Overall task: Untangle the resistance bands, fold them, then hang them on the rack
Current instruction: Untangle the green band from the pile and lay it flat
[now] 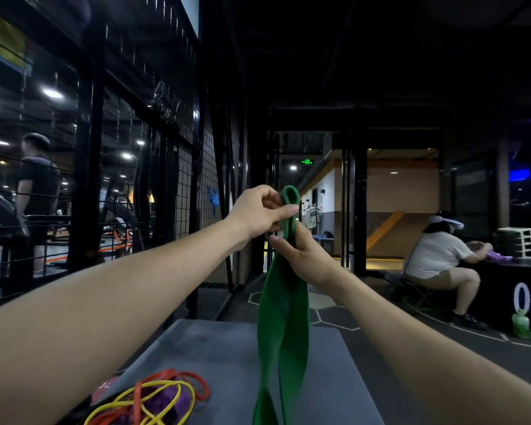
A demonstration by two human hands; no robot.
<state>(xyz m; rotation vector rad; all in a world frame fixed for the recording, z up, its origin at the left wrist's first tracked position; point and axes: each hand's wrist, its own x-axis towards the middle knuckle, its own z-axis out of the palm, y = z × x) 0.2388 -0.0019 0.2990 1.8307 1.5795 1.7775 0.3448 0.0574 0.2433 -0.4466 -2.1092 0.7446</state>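
I hold a wide green resistance band [284, 320] up in front of me, above the grey bench. My left hand [262, 214] pinches its top loop between thumb and fingers. Just below, my right hand [301, 251] grips the band where its layers come together. The rest of the green band hangs down in a twisted loop past the bottom of the view. A tangle of yellow, orange and purple bands [154, 400] lies on the bench at the lower left.
The grey padded bench [215, 351] stands right before me. A black wire-grid rack and metal frame [193, 185] rise on the left. One person stands at far left behind the railing [37, 191]; another sits at the right [439, 265] by a black box.
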